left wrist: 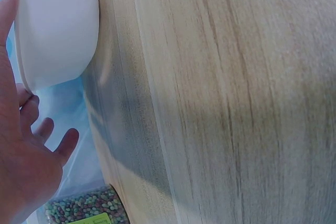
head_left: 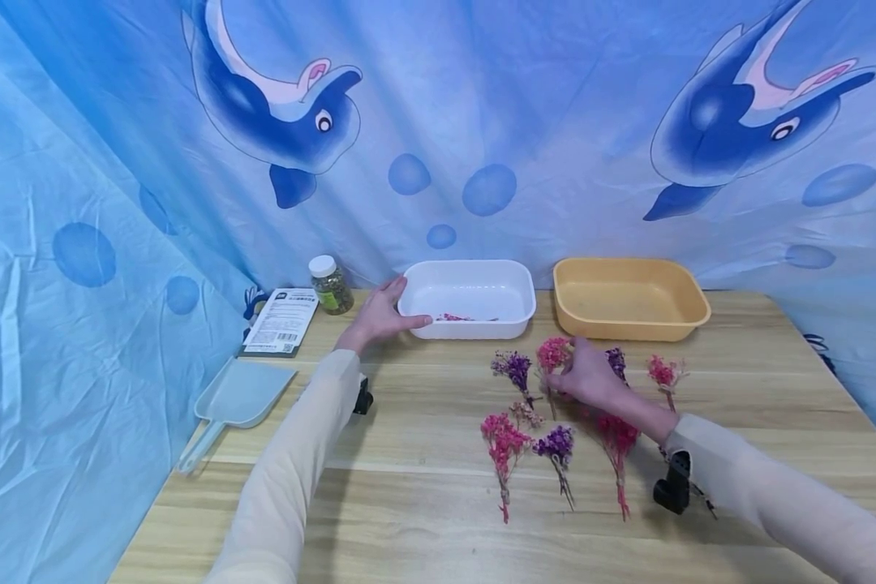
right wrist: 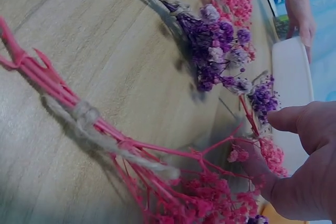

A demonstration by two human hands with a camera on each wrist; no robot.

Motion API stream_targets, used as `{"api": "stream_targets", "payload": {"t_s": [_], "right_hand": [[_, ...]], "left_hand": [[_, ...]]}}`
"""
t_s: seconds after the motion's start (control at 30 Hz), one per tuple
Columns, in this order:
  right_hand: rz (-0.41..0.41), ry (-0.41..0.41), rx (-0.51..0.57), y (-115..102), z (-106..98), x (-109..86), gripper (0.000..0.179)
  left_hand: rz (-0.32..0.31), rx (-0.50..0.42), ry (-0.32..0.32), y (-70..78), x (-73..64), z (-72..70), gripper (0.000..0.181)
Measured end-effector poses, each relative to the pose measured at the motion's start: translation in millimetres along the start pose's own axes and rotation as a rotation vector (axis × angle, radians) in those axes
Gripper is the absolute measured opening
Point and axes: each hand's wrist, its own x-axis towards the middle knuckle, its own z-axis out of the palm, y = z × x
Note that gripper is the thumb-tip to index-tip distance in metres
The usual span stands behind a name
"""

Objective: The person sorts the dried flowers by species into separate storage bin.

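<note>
At the left end of the white tray [head_left: 474, 328], the rim is touched by the left hand [head_left: 381, 315], whose fingers are spread, and some pink sprigs [head_left: 454, 317] are seen inside. The right hand [head_left: 591, 375] is held with thumb and forefinger parted about a pink bunch [head_left: 552, 354] lying on the wooden table [head_left: 409, 503] just in front of the yellow tray [head_left: 631, 330]; whether its stems are touched cannot be told. Beside it, a purple bunch [head_left: 513, 369] is seen.

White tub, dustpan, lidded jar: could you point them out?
White tub [head_left: 474, 330], head view: front wall.
Dustpan [head_left: 245, 394], head view: middle of the pan.
Lidded jar [head_left: 332, 287], head view: side of the body.
</note>
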Motion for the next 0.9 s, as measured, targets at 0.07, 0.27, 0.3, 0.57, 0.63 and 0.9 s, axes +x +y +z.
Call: {"api": "stream_targets", "payload": {"t_s": [0.07, 0.27, 0.3, 0.57, 0.63, 0.9], "right_hand": [[0.022, -0.005, -0.015, 0, 1, 1.3, 0.082], [0.08, -0.003, -0.062, -3, 4, 5.6, 0.085], [0.089, -0.001, -0.065, -3, 5, 6.3, 0.085], [0.081, 0.003, -0.08, -1, 9, 10.7, 0.087], [0.079, 0.005, -0.093, 1, 10, 11.4, 0.087], [0.067, 0.023, -0.067, 2, 11, 12.1, 0.079]], "left_hand": [[0.003, 0.001, 0.001, 0.0, 0.2, 0.0, 0.109], [0.005, -0.002, 0.007, 0.4, -0.1, -1.0, 0.109], [0.005, -0.001, 0.007, 0.4, -0.1, -1.1, 0.109], [0.005, 0.008, -0.003, 0.5, -0.5, -0.8, 0.108], [0.004, 0.013, -0.003, 0.3, -0.4, -0.7, 0.108], [0.0, 0.006, -0.007, -0.7, 0.1, -0.1, 0.109]]}}
